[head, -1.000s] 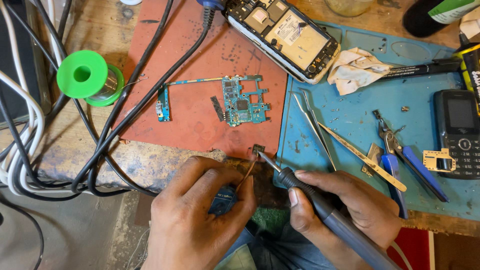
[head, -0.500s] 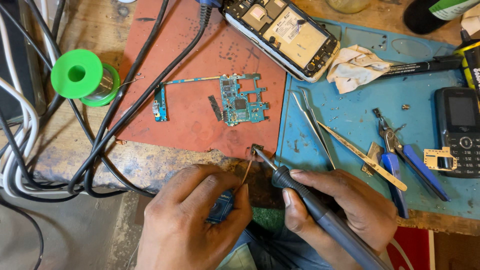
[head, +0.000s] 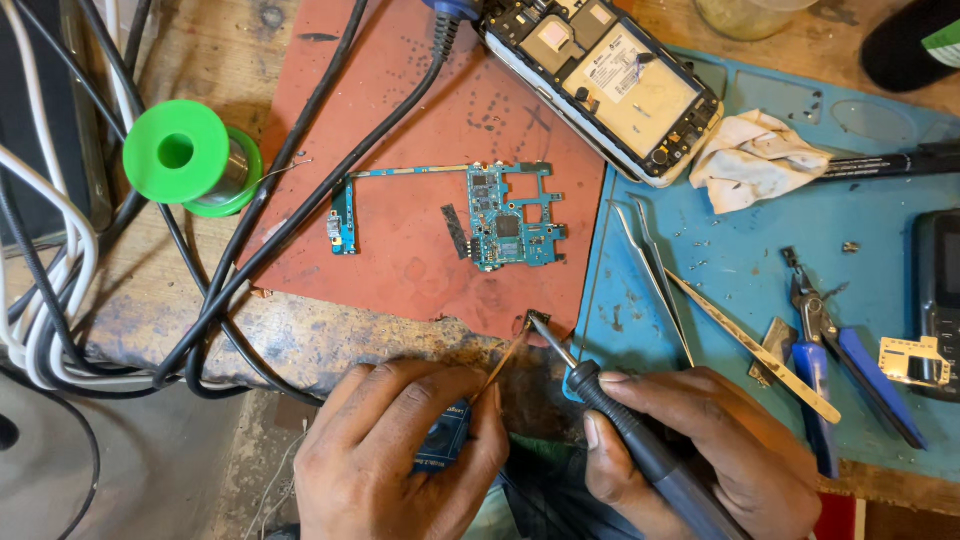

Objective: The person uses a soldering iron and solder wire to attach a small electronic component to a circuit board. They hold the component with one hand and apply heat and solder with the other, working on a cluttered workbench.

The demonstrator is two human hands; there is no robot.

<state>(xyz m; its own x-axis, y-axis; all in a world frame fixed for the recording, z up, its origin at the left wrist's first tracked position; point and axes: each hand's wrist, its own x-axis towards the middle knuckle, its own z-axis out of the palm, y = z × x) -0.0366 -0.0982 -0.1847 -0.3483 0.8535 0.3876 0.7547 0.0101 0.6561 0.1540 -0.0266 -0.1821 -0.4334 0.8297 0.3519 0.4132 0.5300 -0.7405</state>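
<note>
My right hand (head: 715, 450) grips a soldering iron (head: 620, 425) like a pen. Its tip touches a small dark component (head: 536, 321) at the front edge of the red mat (head: 420, 120). My left hand (head: 400, 460) pinches a thin copper-coloured strand (head: 503, 362) that also reaches that component, and it holds a small blue spool (head: 445, 440) under the fingers. A blue-green phone circuit board (head: 512, 215) lies on the red mat, with a small black part (head: 457, 231) beside it and a small blue board on a flex strip (head: 342, 218) to its left.
A green solder reel (head: 190, 157) sits at the left among black and white cables (head: 60, 300). An opened phone (head: 600, 80) lies at the top. On the blue mat (head: 760, 270) are tweezers (head: 655, 270), a metal strip (head: 750, 345), blue-handled pliers (head: 825, 350), a crumpled cloth (head: 755, 160) and a keypad phone (head: 940, 300).
Both hands stayed at the mat's front edge. The iron tip and the strand kept their place on the small component, with only slight shifts.
</note>
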